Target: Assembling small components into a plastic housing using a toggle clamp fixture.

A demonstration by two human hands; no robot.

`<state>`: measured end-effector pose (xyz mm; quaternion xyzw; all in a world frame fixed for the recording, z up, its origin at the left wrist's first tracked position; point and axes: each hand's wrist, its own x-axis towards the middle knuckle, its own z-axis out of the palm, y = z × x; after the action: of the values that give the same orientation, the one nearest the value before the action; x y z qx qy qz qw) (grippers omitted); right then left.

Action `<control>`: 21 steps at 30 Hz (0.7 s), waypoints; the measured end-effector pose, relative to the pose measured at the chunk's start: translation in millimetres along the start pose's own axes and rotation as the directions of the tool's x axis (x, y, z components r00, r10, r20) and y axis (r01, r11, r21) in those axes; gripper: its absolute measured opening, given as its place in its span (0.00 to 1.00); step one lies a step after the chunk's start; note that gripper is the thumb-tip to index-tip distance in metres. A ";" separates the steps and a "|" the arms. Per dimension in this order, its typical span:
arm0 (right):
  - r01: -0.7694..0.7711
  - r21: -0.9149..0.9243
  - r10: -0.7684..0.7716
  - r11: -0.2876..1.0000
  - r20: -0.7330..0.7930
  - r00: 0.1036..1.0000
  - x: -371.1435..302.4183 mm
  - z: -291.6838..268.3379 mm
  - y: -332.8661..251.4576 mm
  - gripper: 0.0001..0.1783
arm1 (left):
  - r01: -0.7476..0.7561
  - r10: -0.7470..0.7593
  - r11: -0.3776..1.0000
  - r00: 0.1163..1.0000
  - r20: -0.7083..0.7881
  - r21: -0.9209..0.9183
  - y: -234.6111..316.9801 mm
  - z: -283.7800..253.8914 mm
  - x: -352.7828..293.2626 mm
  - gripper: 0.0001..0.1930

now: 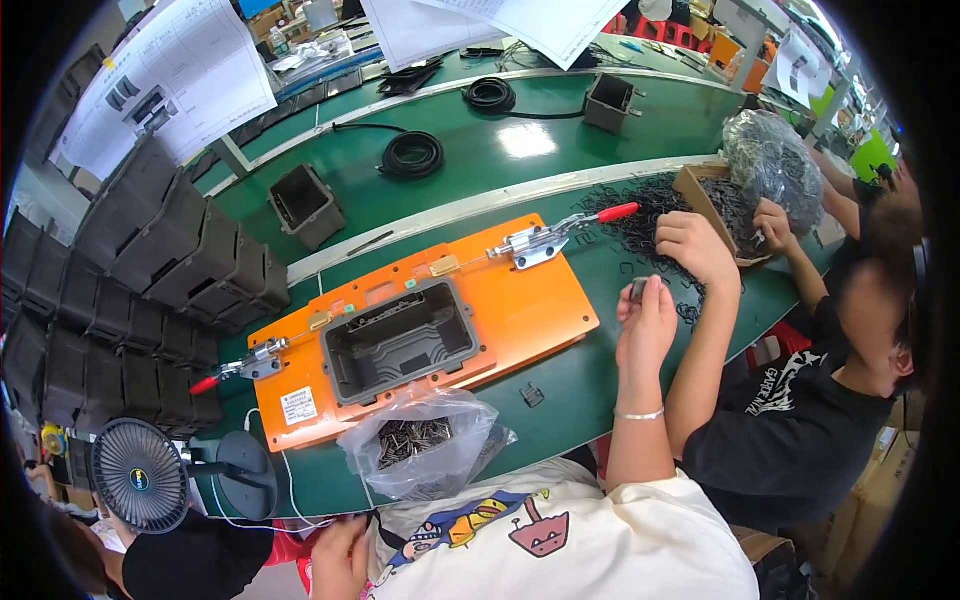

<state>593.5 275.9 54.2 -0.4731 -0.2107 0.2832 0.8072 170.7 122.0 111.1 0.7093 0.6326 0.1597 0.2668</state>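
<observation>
In the head view, the person's right hand (pixel 645 315) is raised at the near right of the bench, thumb and fingers pinching a small grey piece (pixel 638 289). The left hand (pixel 340 556) lies at the near edge, loosely curled and partly cut off; whether it holds anything I cannot tell. A dark grey housing (pixel 455 379) sits upright and open-topped in an orange fixture (pixel 535 330), left of the right hand, between two toggle clamps (pixel 535 245) with red handles.

The housing is already placed in the fixture, while the pinched piece is well apart from it. No cover is on the housing; whether small parts are fitted inside cannot be made out. A similar small dark piece (pixel 532 396) lies on the green bench (pixel 570 400), and a clear bag (pixel 470 455) of metal pins (pixel 415 438) rests against the fixture's near side. Plenty of material remains about: stacked dark housings (pixel 170 245) at left, and loose black clips (pixel 640 222) beside a cardboard box (pixel 690 190) at far right, where a co-worker's hand (pixel 694 247) reaches.

As for writing, a white label (pixel 298 405) on the fixture's left end bears print too small to read. Drawing sheets (pixel 170 80) hang at far left, the fan (pixel 140 475) carries a hub emblem, and the co-worker's black shirt (pixel 790 440) shows pale lettering.
</observation>
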 end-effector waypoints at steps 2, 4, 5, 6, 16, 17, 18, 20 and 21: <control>-0.088 0.100 0.082 0.991 0.064 0.995 -21.2 3.6 -14.8 0.14 | -0.283 0.286 0.957 0.957 0.047 -0.060 40.0 -5.2 45.5 0.18; -0.216 0.175 0.184 0.960 0.182 0.966 -42.3 10.8 -29.5 0.12 | -0.630 0.628 0.774 0.753 0.199 -0.058 76.9 6.4 89.2 0.20; -0.247 0.205 0.203 0.947 0.215 0.955 -51.4 14.0 -32.9 0.11 | -0.760 0.752 0.648 0.625 0.210 -0.061 108.3 20.2 105.7 0.14; -0.290 0.222 0.232 0.931 0.255 0.939 -59.7 15.6 -35.1 0.09 | -0.819 0.779 0.574 0.555 0.292 0.025 119.8 40.7 122.0 0.14; -0.317 -0.033 0.310 0.948 0.330 0.892 -101.8 9.0 -36.8 0.07 | -0.768 0.684 0.294 0.585 0.436 0.569 130.1 162.5 180.1 0.09; -0.327 -0.058 0.328 0.943 0.319 0.889 -104.2 9.0 -36.5 0.07 | -0.770 0.691 0.297 0.582 0.429 0.565 129.6 161.1 182.7 0.09; -0.323 -0.066 0.326 0.944 0.321 0.889 -102.7 7.0 -35.6 0.07 | -0.812 0.686 0.386 0.570 0.452 0.439 128.1 158.4 186.3 0.09; -0.337 -0.096 0.350 0.936 0.297 0.888 -101.9 4.3 -30.5 0.07 | -0.819 0.667 0.509 0.570 0.479 0.266 132.4 138.5 187.0 0.08; -0.363 -0.051 0.362 0.930 0.278 0.890 -102.3 0.5 -28.6 0.07 | -0.815 0.665 0.513 0.575 0.476 0.267 135.8 125.2 184.4 0.08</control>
<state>523.7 197.8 72.4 -0.4577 -0.2315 0.4936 0.7023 379.0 273.3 68.5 0.9689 0.2295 -0.0103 0.0917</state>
